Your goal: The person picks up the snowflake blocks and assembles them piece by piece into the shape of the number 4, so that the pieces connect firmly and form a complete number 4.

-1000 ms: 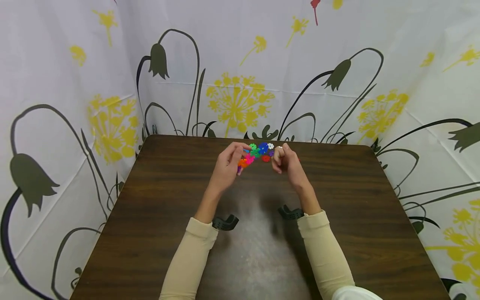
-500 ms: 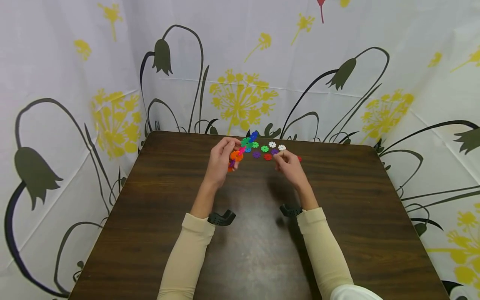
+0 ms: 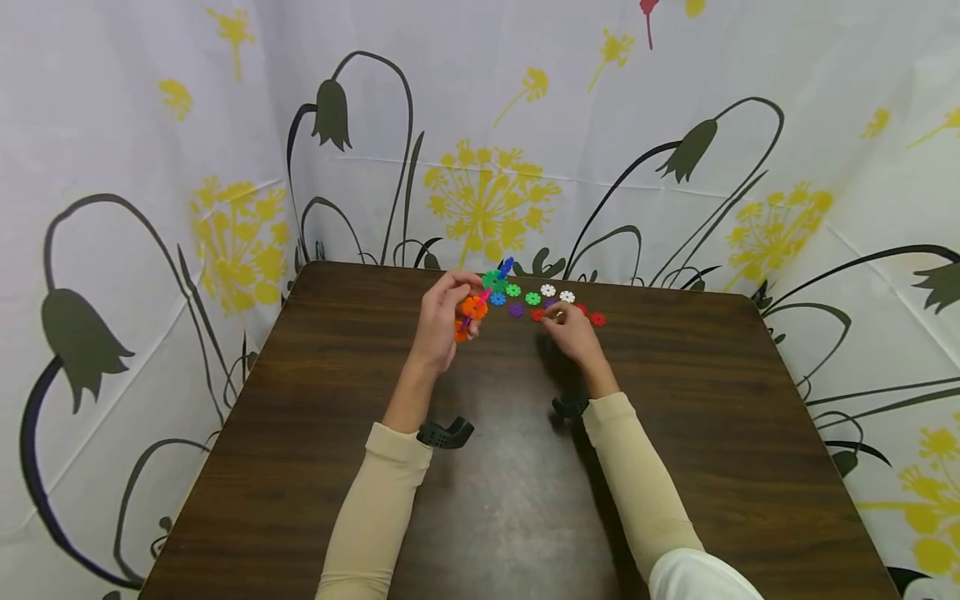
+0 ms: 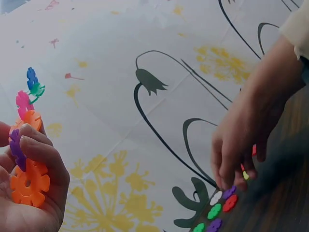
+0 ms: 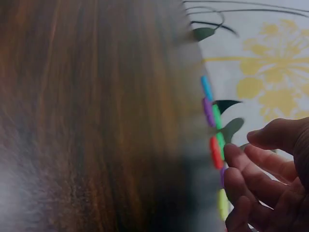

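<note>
Soft light fills the head view, with pale glare on the dark brown wood-grain counter [image 3: 491, 508] on the wearer's side of the left hand [image 3: 437, 321] and right hand [image 3: 576, 332], and a dark shadow under the latter. The left wrist view is hazy; in the right wrist view, multicoloured flower-shaped plastic discs [image 5: 216, 152] beside that hand blur.

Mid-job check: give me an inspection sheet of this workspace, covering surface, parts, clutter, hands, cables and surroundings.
Surface: dark wood-grain table, with glare near the middle.
Job's things: a multicoloured disc chain is raised off the table; loose discs lie near the far edge.
Clutter: nothing seen.
Hands: left hand holds the chain; right hand is at the loose discs, thumb apart from fingers.
Cables: nothing seen.
Surroundings: white flower-print cloth behind the table.
</note>
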Available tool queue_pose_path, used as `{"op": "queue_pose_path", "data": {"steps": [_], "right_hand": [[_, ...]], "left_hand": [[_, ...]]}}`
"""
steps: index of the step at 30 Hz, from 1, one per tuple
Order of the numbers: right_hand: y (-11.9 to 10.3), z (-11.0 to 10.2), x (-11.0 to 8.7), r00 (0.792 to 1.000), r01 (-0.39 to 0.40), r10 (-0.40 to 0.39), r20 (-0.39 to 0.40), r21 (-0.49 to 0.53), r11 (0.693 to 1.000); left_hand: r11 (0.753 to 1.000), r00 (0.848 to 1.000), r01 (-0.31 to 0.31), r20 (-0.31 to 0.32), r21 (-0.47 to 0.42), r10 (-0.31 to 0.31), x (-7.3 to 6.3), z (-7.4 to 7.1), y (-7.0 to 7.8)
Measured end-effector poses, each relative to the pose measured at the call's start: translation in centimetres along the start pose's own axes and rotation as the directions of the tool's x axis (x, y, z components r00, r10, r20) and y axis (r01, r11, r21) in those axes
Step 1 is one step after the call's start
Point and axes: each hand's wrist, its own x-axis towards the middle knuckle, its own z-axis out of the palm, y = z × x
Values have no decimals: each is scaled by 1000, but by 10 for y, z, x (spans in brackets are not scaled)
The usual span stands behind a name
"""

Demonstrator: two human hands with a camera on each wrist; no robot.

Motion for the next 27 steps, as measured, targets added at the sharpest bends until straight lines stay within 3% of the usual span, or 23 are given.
{"op": "queue_pose_path", "data": {"steps": [13, 19, 27], "right_hand": [[5, 10, 20, 993, -115, 114, -13, -149, 982], [1, 11, 25, 985, -173, 169, -32, -175, 969], [1, 10, 27, 974, -224, 226, -2, -160, 961]], "left_hand": [[1000, 1000, 20, 4, -15, -20, -1, -4, 1], [1000, 1000, 13, 5, -11, -13, 0, -5, 0], [1000, 1000, 17, 2, 3, -17, 1, -3, -1]]}}
